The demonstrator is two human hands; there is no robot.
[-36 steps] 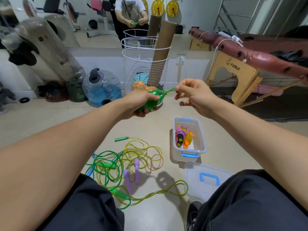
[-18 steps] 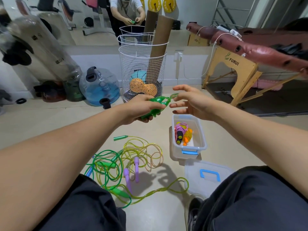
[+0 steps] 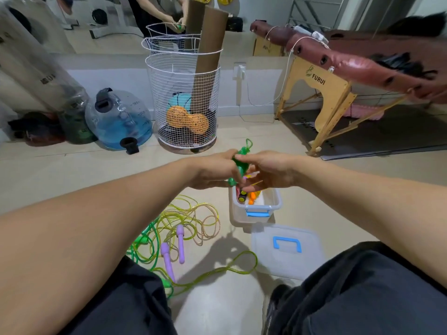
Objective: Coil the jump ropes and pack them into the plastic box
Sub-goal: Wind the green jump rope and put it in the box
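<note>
Both hands meet above the far end of the plastic box (image 3: 256, 209). Left hand (image 3: 212, 171) grips the coiled green jump rope (image 3: 239, 165); a small loop of it sticks up above the knuckles. Right hand (image 3: 271, 171) has fingers curled onto the same bundle from the other side, pinching it. Bundle sits between the two hands, just over the box opening.

Box on the floor, open, already holding coiled ropes (image 3: 246, 195) with black, orange and pink parts. Its lid (image 3: 285, 250) lies on the floor just nearer the person, blue handle up. Left of the box: tangled yellow-green ropes (image 3: 183, 223) with purple handles (image 3: 173, 247), uncoiled. White wire basket (image 3: 183, 102) and blue water jug (image 3: 118, 119) stand beyond.

Versus 0.5 s ago: hands have dropped lower and closed together; right hand went from open beside the bundle to gripping it.
</note>
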